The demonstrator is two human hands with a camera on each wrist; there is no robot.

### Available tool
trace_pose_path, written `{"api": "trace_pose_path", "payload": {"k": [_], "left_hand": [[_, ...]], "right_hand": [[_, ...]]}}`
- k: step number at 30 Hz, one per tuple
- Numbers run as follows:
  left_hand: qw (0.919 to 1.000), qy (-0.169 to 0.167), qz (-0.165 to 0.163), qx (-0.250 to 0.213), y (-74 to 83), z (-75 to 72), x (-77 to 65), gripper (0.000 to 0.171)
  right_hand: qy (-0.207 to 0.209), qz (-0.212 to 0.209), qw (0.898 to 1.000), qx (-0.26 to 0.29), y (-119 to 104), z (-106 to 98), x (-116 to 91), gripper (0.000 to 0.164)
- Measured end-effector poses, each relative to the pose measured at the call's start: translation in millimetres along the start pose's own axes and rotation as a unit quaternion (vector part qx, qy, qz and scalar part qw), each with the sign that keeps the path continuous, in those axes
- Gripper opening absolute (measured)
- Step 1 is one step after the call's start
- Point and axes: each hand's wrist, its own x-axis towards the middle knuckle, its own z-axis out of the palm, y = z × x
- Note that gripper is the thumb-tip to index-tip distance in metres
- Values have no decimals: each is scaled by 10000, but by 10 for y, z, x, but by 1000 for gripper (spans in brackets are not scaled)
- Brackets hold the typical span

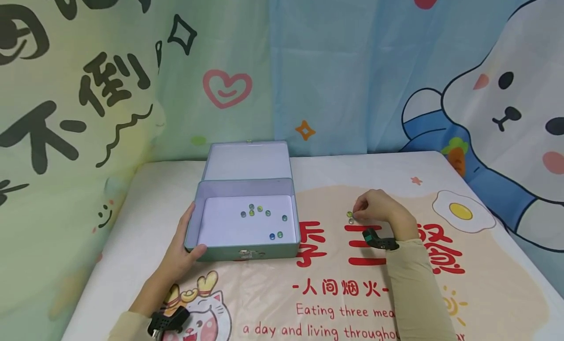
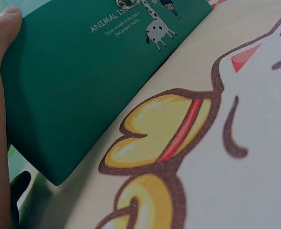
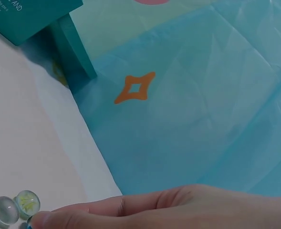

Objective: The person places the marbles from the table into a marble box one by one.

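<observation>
Marbles (image 1: 349, 214) lie on the table (image 1: 326, 172) just beside the right hand (image 1: 380, 206), which pinches another, mostly hidden; the left hand (image 1: 178, 253) grips the box (image 1: 269, 252), where more marbles sit. A slack pinch or careless knock could send the loose ones rolling away.

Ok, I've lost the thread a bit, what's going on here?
A person is working with glass marbles. The left grip holds the front left corner of the open green box, its lid tipped back; several marbles lie scattered inside. The right grip is down at two loose marbles on the printed tablecloth, right of the box. A sliver of what looks like a third shows at its fingertips; whether it's pinched, I can't tell.
</observation>
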Motion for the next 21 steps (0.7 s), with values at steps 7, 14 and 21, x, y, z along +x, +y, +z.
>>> {"api": "trace_pose_path", "payload": {"k": [7, 14, 21], "left_hand": [[10000, 14, 18, -8, -20, 5, -2, 96], [10000, 22, 63, 8, -23, 12, -11, 96], [9999, 27, 126, 17, -17, 2, 4, 96]], "right_hand": [[93, -72, 9999, 56, 16, -12, -25, 4], [228, -157, 9996, 34, 24, -3, -7, 12], [431, -325, 9985, -16, -11, -28, -1, 17]]}}
